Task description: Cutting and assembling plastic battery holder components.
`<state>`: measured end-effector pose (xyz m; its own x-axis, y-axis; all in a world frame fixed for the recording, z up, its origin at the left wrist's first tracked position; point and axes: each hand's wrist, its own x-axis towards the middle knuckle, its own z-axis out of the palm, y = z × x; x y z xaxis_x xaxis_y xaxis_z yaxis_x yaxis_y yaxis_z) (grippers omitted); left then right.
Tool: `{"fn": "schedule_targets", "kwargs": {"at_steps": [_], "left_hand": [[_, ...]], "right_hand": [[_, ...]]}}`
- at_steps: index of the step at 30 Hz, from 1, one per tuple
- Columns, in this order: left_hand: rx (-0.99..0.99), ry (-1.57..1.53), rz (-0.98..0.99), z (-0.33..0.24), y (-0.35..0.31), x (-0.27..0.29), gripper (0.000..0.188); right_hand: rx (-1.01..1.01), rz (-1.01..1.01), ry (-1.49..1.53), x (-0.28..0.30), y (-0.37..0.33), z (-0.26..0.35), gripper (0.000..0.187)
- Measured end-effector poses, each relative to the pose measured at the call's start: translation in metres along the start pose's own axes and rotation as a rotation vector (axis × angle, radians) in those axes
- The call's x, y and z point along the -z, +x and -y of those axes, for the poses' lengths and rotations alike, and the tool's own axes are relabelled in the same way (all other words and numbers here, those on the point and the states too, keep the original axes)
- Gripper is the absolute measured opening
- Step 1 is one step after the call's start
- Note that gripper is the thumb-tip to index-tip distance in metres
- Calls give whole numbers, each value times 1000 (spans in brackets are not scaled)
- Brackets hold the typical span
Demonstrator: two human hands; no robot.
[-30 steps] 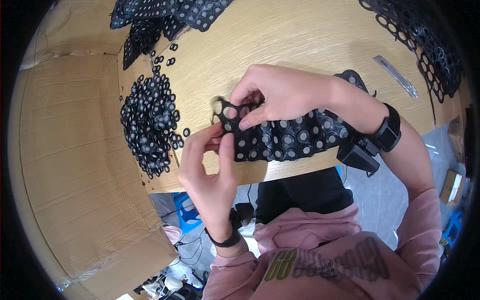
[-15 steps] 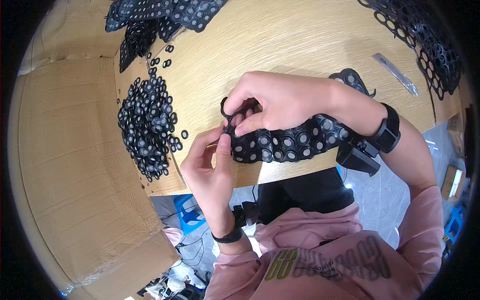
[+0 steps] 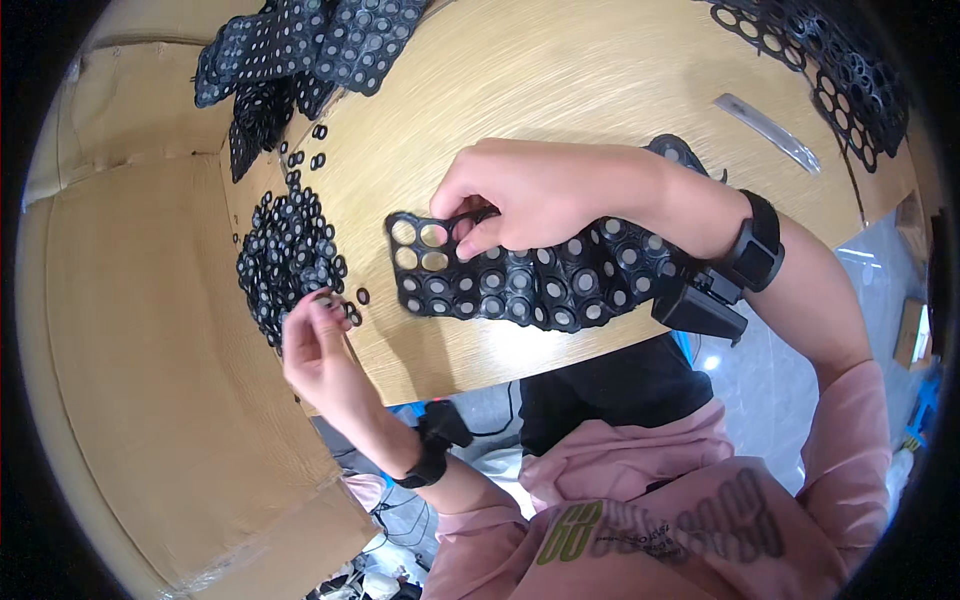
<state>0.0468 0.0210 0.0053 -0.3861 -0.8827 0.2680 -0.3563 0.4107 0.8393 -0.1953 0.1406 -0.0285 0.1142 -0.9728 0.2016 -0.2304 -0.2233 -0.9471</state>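
A black sheet with rows of round sockets (image 3: 521, 290) lies across the table in front of me. Most of its sockets hold black discs with pale centres, while several at its left end are bare holes. My right hand (image 3: 530, 195) is closed on the sheet's upper edge beside these holes, thumb and fingers pinching it; part of the sheet is hidden under the hand and forearm. My left hand (image 3: 325, 345) is at the lower right border of a heap of small black discs (image 3: 290, 250). Between its thumb and fingertips it pinches one small disc (image 3: 323, 301).
More filled black sheets (image 3: 310, 45) are piled at the far left. Black sheets with open holes (image 3: 850, 85) are heaped at the far right, near a thin clear strip (image 3: 768, 132). A tall cardboard wall (image 3: 130, 330) borders the table's left side.
My left hand has left the sheet and moved left to the disc heap. The sheet's left end now lies flatter, its bare holes showing. My right hand keeps its hold, shifted slightly left.
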Motion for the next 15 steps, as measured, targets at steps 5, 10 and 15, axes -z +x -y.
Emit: {"fn": "schedule_targets", "kwargs": {"at_steps": [5,10,15], "left_hand": [[-105,242,-60,14,15,4,20],[-145,400,-61,10,4,-9,21],[-228,215,172,-34,-37,-36,14]], "right_hand": [[18,-61,-56,-1,-1,-1,12],[-52,9,27,1,-3,1,15],[-89,97,53,5,-5,-4,18]]}}
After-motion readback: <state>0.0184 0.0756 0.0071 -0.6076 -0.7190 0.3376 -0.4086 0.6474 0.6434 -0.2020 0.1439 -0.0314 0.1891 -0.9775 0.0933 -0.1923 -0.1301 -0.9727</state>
